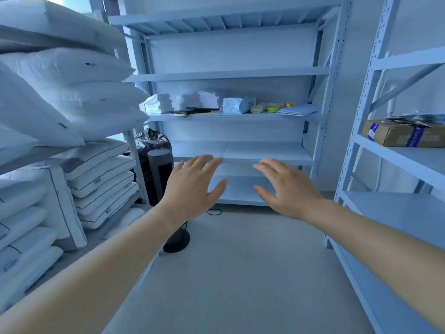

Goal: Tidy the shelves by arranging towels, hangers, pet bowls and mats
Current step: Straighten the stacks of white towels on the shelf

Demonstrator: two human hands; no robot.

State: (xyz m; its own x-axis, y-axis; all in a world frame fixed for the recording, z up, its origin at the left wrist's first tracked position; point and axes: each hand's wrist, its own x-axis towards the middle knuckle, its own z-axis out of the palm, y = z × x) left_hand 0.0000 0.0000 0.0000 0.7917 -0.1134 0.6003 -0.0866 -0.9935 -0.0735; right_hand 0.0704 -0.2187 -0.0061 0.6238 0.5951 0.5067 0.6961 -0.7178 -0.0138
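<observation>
Facing centre rack (231,74). Holding nothing: left hand (192,186) and right hand (286,189) both out in front of rack's lower shelves, fingers straight and spread wide, backs up, apart from each other, touching nothing.

On rack's middle shelf, left end: three stacks of folded white towels (189,101), side by side. Just in front of towels, at that shelf's front edge: flat dark items (195,110) — cannot tell whether hangers. Mid-shelf: white wrapped pack (237,105). Right of pack: tape rolls (256,108), one pale, one green; small bits behind them, too small to tell. Right end of same shelf: folded light-blue cloth (297,109), lying flat.

Left of rack: left shelving unit (132,150), stacked with white pillows (60,68), dark piping on the lower ones. Between that unit and rack, on floor (240,261): black cylindrical tower (160,169), with crumpled black bag (150,141) behind it. Nearer than rack's foot, partly hidden by left forearm: black round base (177,242). At rack's foot: thin black cable loop (213,211) on floor.

Right of rack: right shelving unit (374,63), carrying cardboard box (399,133) with blue-purple tape across it and crinkled plastic on top.
</observation>
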